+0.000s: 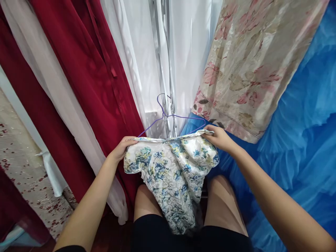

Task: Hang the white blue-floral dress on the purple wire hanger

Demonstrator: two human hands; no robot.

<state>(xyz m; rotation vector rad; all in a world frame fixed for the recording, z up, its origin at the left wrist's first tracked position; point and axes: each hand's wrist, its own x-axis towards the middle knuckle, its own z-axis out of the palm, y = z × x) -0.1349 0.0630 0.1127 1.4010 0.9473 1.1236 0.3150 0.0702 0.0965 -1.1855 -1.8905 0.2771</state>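
A white floral blouse [170, 168] with blue, green and yellow flowers hangs between my hands, in front of my legs. My left hand [125, 146] pinches its upper edge at the left end. At the right end, my right hand [216, 137] grips the same edge, thumb on top. A purple wire hanger [183, 116] rises behind the blouse's top edge, hook upward; its lower part is hidden by the cloth and my right fingers. Whether my fingers also touch the hanger I cannot tell.
Long red cloth [86, 70] and white fabric [136, 52] hang at left and centre. A metal pole [168, 63] stands upright beyond the hanger. To the right are a beige floral garment [249, 66] and blue ruffled tulle [296, 140]. My legs [223, 206] are below.
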